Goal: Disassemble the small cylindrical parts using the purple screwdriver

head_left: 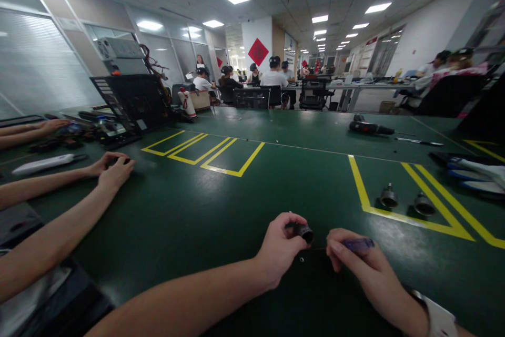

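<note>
My left hand [282, 247] is closed around a dark metal cup-shaped part [305, 233], with its round open end turned toward the right. Close by, my right hand [359, 263] grips a screwdriver [358, 244] by its translucent purple handle. Its thin shaft points left, toward the space just below the metal part; whether the tip touches anything I cannot tell. A tiny light ring [302, 259] lies on the green table beneath my left fingers. Two similar cup-shaped metal parts, one [389, 196] and another [424, 203], stand inside yellow tape lines to the right.
A power drill [370, 126] and a pen-like tool [418, 142] lie at the back right. Blue-and-white items [479, 176] sit at the right edge. On the left, a co-worker's hands [112, 169] hold something dark, near a black computer case [136, 100].
</note>
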Demonstrator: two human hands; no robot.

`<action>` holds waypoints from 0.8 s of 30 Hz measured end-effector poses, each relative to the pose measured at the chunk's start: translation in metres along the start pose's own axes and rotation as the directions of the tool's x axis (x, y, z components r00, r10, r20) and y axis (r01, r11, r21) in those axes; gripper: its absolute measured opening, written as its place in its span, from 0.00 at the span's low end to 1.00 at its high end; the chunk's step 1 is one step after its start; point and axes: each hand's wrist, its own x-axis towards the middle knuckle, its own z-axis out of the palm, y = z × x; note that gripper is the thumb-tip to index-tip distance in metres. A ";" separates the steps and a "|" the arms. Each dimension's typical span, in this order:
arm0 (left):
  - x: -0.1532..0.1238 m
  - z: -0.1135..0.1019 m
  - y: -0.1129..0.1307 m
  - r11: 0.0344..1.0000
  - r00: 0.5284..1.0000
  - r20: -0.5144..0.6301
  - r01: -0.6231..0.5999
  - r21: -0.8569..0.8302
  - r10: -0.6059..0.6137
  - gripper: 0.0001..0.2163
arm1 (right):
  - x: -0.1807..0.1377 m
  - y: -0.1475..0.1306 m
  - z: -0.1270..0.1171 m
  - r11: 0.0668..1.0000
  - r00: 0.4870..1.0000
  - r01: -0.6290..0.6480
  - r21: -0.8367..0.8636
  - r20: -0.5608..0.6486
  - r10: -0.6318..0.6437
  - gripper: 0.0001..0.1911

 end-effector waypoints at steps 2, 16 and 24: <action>0.001 -0.001 0.001 1.000 1.000 -0.018 -0.025 -0.002 0.025 0.15 | 0.000 0.000 0.000 1.000 1.000 -0.019 0.011 0.017 0.019 0.19; 0.001 -0.002 0.014 0.993 0.983 -0.159 -0.101 -0.061 0.091 0.15 | -0.001 -0.004 0.006 0.999 0.985 -0.040 -0.033 0.164 0.045 0.20; 0.003 -0.002 0.015 0.990 0.987 -0.149 -0.072 -0.119 0.054 0.17 | -0.002 -0.005 0.005 0.991 0.992 -0.070 -0.111 0.100 0.081 0.20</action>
